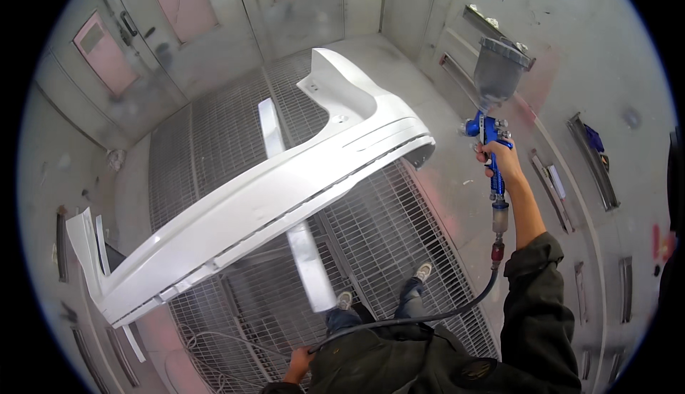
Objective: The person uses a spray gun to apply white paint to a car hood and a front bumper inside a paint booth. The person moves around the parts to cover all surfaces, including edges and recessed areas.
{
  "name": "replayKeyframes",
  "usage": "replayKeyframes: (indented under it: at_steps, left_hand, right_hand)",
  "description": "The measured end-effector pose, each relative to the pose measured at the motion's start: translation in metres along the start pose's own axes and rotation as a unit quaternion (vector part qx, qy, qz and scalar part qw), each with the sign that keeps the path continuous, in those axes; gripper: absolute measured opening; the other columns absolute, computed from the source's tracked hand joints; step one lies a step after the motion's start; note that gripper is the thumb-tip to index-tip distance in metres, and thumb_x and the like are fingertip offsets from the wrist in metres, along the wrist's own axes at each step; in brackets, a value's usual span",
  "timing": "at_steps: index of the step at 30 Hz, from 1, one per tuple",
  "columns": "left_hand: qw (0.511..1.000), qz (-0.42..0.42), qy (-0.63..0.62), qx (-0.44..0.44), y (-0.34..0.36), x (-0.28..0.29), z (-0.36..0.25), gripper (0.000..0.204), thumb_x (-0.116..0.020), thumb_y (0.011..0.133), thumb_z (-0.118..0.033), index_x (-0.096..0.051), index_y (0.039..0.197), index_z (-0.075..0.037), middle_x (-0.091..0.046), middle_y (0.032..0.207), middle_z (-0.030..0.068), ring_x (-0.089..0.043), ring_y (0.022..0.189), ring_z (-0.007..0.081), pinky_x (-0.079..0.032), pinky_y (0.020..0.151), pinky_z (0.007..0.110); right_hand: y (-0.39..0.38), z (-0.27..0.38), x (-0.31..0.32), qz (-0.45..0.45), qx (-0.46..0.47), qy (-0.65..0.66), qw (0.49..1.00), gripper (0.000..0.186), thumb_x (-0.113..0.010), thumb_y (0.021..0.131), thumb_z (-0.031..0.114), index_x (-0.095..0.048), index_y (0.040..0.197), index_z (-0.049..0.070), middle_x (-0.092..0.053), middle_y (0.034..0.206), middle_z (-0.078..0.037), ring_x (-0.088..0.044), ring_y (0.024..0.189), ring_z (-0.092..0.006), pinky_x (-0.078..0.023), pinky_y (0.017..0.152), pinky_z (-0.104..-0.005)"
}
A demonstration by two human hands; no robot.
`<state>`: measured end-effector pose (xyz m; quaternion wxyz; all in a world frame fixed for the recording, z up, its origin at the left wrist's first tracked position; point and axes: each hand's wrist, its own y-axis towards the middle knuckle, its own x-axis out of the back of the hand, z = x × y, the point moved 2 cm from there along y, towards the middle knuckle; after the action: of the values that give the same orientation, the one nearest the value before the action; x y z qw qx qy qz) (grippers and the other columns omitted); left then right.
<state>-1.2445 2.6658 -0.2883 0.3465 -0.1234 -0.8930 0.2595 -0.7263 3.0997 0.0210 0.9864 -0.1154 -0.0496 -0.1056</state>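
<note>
While the right hand (501, 160) wraps around the blue metal spray gun (489, 130) with a translucent grey cup (497, 74), right of the long white bumper (267, 187), the left hand (300, 362) grasps the dark flexible hose (428, 317) beside the dark jacket (385, 362).

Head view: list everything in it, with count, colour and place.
Car bumper cover: one, white, centre to left
Support bar: one, white, crossing beneath the bumper
Spray gun: one, blue, right of centre
Paint cup: one, translucent grey, atop the gun
Air hose: one, dark, curving from gun to lower middle
Floor grating: grey, below the bumper
Door panels: at least two, pink, upper left
Wall fixtures: several, grey, both sides
Shoes: two, pale, on the grating
Jacket: one, dark, bottom
Right hand: one, bare, gripping the gun
Left hand: one, bare, holding the hose
</note>
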Motion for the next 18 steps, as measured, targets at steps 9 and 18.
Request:
replayKeyframes:
  at_steps: [9, 18]
  left_hand:
    - [0.982, 0.016, 0.122, 0.141, -0.018, -0.147, -0.062, 0.036, -0.063, 0.077, -0.041, -0.066, 0.079, -0.005, -0.063, 0.077, 0.0233, -0.061, 0.080, 0.0443, -0.046, 0.067, 0.053]
    - [0.969, 0.047, 0.105, 0.219, 0.038, -0.195, -0.186, 0.038, -0.058, 0.080, -0.037, -0.066, 0.093, -0.003, -0.064, 0.092, 0.0245, -0.058, 0.090, 0.0462, -0.046, 0.075, 0.055]
  right_hand:
    - [0.077, -0.067, 0.119, 0.033, -0.033, 0.036, 0.998, 0.031, -0.054, 0.076, 0.006, -0.060, 0.105, -0.005, -0.064, 0.098, -0.012, -0.062, 0.077, -0.0188, -0.052, 0.045, -0.0335]
    - [0.097, -0.049, 0.181, 0.222, -0.012, 0.111, 0.969, 0.048, -0.054, 0.070, 0.006, -0.056, 0.116, -0.006, -0.065, 0.102, -0.015, -0.065, 0.084, -0.0220, -0.056, 0.044, -0.0304]
